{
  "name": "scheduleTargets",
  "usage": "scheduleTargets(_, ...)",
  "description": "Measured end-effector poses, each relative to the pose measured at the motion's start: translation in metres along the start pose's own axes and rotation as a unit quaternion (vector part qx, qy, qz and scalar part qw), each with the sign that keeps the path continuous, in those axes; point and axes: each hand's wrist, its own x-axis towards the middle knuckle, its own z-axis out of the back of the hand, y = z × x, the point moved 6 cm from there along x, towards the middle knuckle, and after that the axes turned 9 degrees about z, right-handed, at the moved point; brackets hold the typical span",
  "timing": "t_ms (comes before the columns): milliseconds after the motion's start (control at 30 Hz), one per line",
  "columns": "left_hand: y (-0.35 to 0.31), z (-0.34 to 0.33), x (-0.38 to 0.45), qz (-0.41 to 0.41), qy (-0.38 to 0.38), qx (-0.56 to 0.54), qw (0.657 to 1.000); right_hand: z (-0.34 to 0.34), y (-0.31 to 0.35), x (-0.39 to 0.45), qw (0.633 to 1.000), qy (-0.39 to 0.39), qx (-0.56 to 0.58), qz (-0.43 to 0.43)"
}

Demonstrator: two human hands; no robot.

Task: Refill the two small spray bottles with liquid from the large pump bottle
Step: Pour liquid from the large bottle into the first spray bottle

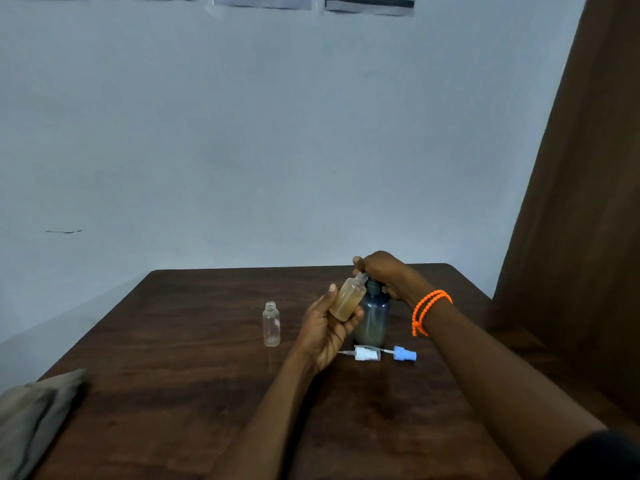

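Observation:
My left hand [327, 327] holds a small clear spray bottle [347, 299] tilted, its open neck up against the pump spout; it holds yellowish liquid. My right hand [379, 271] lies over the pump head of the large blue-grey pump bottle [373, 318], fingers curled round it. A second small clear bottle [271, 324] stands upright and uncapped to the left, looking empty. Two spray caps lie on the table in front of the pump bottle: a white one [365, 354] and a blue one [404, 353], each with a thin dip tube.
The dark wooden table [207, 393] stands against a pale wall. A folded grey cloth [31, 417] lies at the table's near left corner. A brown curtain [581, 237] hangs at the right. An orange bead bracelet [427, 310] circles my right wrist.

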Motion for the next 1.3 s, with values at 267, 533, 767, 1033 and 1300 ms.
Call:
scheduleTargets(267,-0.0002,0.0003,-0.0009,0.004,-0.006,-0.005,1.0,0.0013,0.0021,0.0047,1.0,0.003,0.024,-0.005)
scheduleTargets(533,0.0011,-0.0016,-0.0017,0.008,0.002,-0.009,1.0,0.0063,0.0046,0.0011,1.0,0.007,0.0,-0.005)
scheduleTargets(767,0.0008,0.0001,0.0005,0.003,0.005,0.003,1.0,-0.0004,-0.0002,0.0021,1.0,-0.004,-0.003,0.011)
scheduleTargets(1033,0.0018,0.0021,0.0019,0.005,0.001,-0.009,1.0,0.0021,0.0036,-0.0013,0.999,0.005,0.037,-0.005)
scheduleTargets(1300,0.001,-0.0009,-0.0017,-0.001,-0.006,-0.018,1.0,0.0056,0.0058,0.0013,0.999,-0.01,0.032,-0.008)
